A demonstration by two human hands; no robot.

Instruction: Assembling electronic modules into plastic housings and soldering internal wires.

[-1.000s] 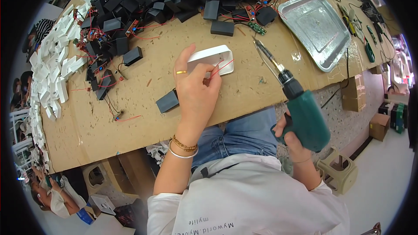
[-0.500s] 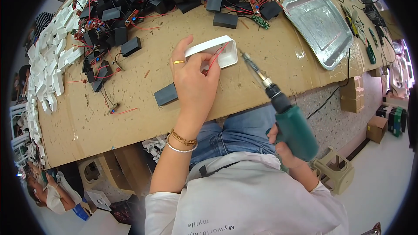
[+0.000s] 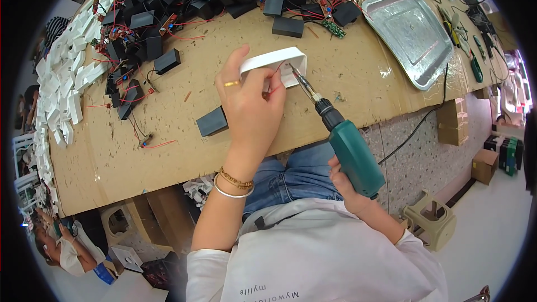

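My left hand (image 3: 251, 106) is closed on a white plastic housing (image 3: 273, 57), an open rectangular shell tilted above the table. A thin red wire (image 3: 274, 89) shows by my fingertips and runs into the shell; what else the fingers pinch is hidden. My right hand (image 3: 349, 190) grips the handle of a green soldering gun (image 3: 357, 156). Its narrow metal tip reaches into the right end of the housing, close to the wire; contact cannot be made out. Beside my left wrist a black rectangular box (image 3: 212, 122) lies on the table, partly covered by the hand.
A pile of black boxes (image 3: 154, 45) with red wires and small circuit boards spreads along the far side. White housings (image 3: 61, 78) are heaped at the left. At the right are a metal tray (image 3: 411, 39), hand tools (image 3: 460, 33) and a black cord (image 3: 417, 131) over the table edge.
The soldering gun has moved left, its tip going from beside the housing to inside its right end. My left hand and the housing have barely shifted.
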